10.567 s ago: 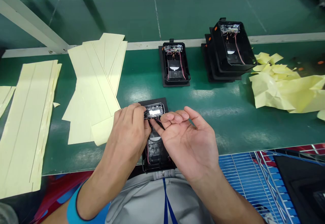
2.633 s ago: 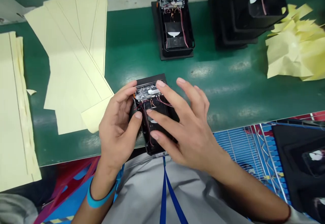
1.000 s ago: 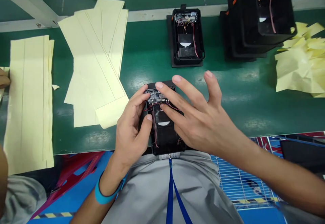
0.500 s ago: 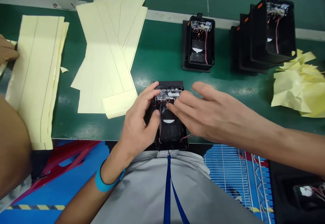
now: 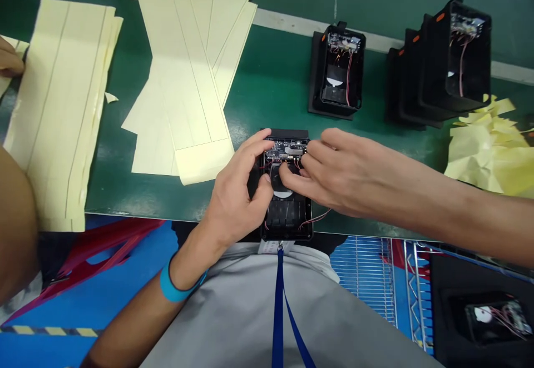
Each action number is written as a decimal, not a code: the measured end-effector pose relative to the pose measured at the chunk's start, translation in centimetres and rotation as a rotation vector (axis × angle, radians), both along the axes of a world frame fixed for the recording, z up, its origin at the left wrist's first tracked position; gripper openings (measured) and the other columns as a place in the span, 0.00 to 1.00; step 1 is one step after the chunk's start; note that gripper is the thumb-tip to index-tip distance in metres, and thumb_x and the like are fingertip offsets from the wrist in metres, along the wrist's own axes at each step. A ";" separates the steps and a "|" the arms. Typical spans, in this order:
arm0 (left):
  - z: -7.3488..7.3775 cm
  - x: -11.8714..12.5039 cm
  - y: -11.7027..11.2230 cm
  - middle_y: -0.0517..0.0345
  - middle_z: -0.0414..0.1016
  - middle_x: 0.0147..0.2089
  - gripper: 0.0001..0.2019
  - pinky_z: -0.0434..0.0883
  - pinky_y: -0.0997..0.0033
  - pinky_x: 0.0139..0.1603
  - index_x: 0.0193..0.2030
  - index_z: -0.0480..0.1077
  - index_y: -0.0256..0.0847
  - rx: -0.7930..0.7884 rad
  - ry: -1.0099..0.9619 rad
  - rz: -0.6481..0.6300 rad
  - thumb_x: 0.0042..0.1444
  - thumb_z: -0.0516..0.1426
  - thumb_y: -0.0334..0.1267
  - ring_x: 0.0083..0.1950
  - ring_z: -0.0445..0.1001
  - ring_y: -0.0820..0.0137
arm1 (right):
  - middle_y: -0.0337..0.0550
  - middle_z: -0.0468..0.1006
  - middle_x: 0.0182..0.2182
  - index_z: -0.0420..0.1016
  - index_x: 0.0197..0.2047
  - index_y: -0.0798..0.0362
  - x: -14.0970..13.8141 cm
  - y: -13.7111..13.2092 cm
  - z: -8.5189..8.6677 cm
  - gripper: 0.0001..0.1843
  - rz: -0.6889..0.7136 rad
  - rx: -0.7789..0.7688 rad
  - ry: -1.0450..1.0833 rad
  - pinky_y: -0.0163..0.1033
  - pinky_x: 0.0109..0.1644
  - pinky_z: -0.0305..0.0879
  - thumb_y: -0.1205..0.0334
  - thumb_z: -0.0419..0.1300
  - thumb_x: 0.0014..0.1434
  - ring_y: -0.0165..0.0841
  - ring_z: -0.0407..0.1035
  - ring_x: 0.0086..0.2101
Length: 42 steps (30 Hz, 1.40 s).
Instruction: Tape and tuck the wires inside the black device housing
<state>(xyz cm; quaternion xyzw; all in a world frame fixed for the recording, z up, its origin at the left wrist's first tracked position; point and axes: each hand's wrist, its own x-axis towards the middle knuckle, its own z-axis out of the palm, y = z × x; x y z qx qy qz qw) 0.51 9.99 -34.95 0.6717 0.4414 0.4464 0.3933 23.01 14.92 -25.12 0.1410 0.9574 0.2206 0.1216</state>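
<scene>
A black plastic housing (image 5: 288, 212) lies open side up at the table's front edge, before my body. Inside its far end sits a circuit board (image 5: 278, 150) with thin wires; a white patch shows on the housing floor. My left hand (image 5: 237, 195) grips the housing's left side, thumb and fingertips over the rim by the board. My right hand (image 5: 329, 170) reaches in from the right, its fingers curled at the board's lower right edge. Whatever those fingertips hold is hidden. Reddish wires (image 5: 319, 217) hang out over the housing's right rim.
Cream paper sheets (image 5: 183, 79) fan out at left, near another paper stack (image 5: 58, 118). A co-worker's hand (image 5: 9, 59) is at far left. Another open housing (image 5: 340, 73) stands behind, stacked housings (image 5: 463, 62) and crumpled yellow paper (image 5: 492, 151) at right. A wire rack (image 5: 367, 273) is below.
My right hand's fingers have shifted slightly right within the housing, closer to the board's right part. The left hand keeps its grip. The whole view has shifted a little.
</scene>
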 end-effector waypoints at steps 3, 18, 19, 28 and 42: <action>0.0 0.1 0.0 0.51 0.63 0.80 0.27 0.68 0.50 0.86 0.71 0.67 0.43 0.009 0.012 0.016 0.67 0.53 0.25 0.82 0.64 0.61 | 0.42 0.70 0.28 0.74 0.60 0.50 -0.1 -0.1 0.0 0.21 0.026 0.106 -0.080 0.46 0.39 0.47 0.68 0.42 0.78 0.37 0.56 0.31; 0.1 0.1 0.1 0.53 0.64 0.80 0.27 0.71 0.51 0.84 0.71 0.67 0.43 -0.003 0.039 0.037 0.67 0.54 0.27 0.82 0.66 0.62 | 0.43 0.73 0.33 0.74 0.64 0.60 0.7 -1.7 -0.4 0.19 -0.044 0.061 0.026 0.47 0.38 0.46 0.72 0.54 0.73 0.37 0.63 0.32; 0.1 0.1 0.1 0.53 0.64 0.80 0.27 0.71 0.51 0.84 0.71 0.67 0.44 -0.002 0.039 0.036 0.67 0.54 0.27 0.82 0.66 0.61 | 0.43 0.72 0.32 0.73 0.65 0.61 0.9 -1.8 -0.5 0.20 -0.056 0.059 0.035 0.47 0.38 0.45 0.72 0.54 0.73 0.37 0.62 0.31; 0.4 0.2 0.0 0.51 0.65 0.79 0.26 0.69 0.49 0.85 0.71 0.68 0.44 0.016 0.034 0.033 0.68 0.54 0.26 0.82 0.66 0.61 | 0.43 0.69 0.26 0.77 0.67 0.65 -0.7 -3.8 -0.3 0.24 -0.173 0.047 -0.014 0.44 0.33 0.45 0.73 0.53 0.73 0.36 0.60 0.26; 0.2 -0.1 -0.1 0.51 0.62 0.81 0.25 0.68 0.48 0.85 0.73 0.67 0.46 0.016 0.067 0.024 0.72 0.55 0.31 0.83 0.64 0.60 | 0.56 0.75 0.20 0.72 0.70 0.82 -6.0 -7.2 -1.4 0.39 -0.677 -0.401 0.262 0.43 0.22 0.37 0.70 0.50 0.59 0.36 0.51 0.16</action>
